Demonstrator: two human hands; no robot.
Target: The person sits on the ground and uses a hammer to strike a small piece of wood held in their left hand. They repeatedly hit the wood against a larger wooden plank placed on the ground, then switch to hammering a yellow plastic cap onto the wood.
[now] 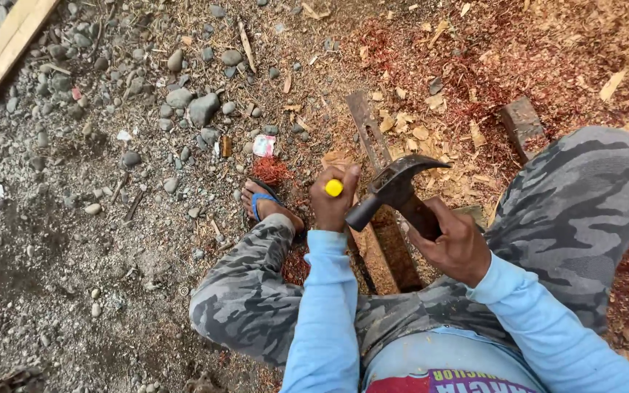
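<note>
My left hand [333, 200] is closed around a tool with a yellow butt end [334, 188], held upright over a wooden board [373, 138] lying on the ground. My right hand [456, 244] grips the wooden handle of a claw hammer [394, 185], whose dark steel head sits right beside the yellow end, claw pointing right. The tool's lower part is hidden by my fingers. My legs in camouflage trousers straddle the board, and my left foot in a blue sandal [263, 204] rests next to it.
Reddish sawdust and wood chips [475, 65] cover the ground at upper right. A short wood block [522, 124] lies near my right knee. Gravel and stones [191, 109] spread to the left, with a pale plank [1, 51] at the top left corner.
</note>
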